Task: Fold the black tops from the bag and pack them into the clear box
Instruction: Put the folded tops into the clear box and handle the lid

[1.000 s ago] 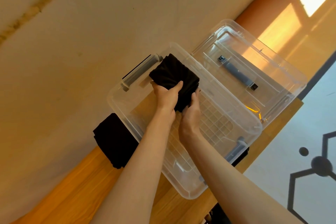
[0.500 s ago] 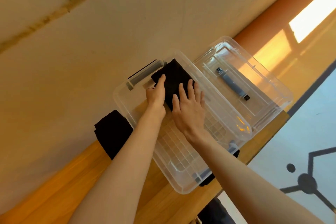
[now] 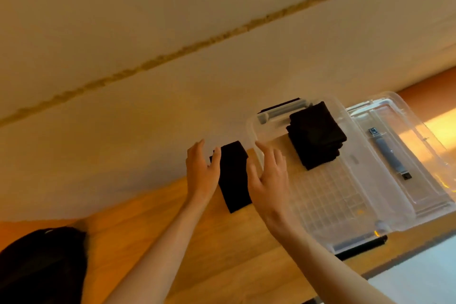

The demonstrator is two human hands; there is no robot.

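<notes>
"Where are the hands?"

"Both are over the far edge of the wooden bench (image 3: 138, 234), palms facing each other. The left hand (image 3: 202, 173) and the right hand (image 3: 269, 180) have their fingers spread and relaxed, and neither has hold of anything."

"What sits between them?"

"A folded black top (image 3: 233, 177), lying flat on the bench close to the beige wall (image 3: 172, 32). The left hand's fingertips are at its left edge and the right hand is along its right edge. I cannot tell whether either one touches the cloth."

"And the box?"

"The clear plastic box (image 3: 328, 195) stands just to the right of that top, with the right hand overlapping its near left corner in the view. Inside, at the far end, is a stack of folded black tops (image 3: 317, 136). The rest of the box's gridded floor is bare. A grey latch handle (image 3: 281, 111) runs across the far end of the box."

"Is the cover on?"

"No, the clear plastic lid (image 3: 419, 173) lies on the bench against the right side of the box, and its grey carry handle (image 3: 388, 155) faces up."

"Anything else?"

"A dark rounded mass (image 3: 42, 266) fills the lower left corner. I cannot tell what it is."
</notes>
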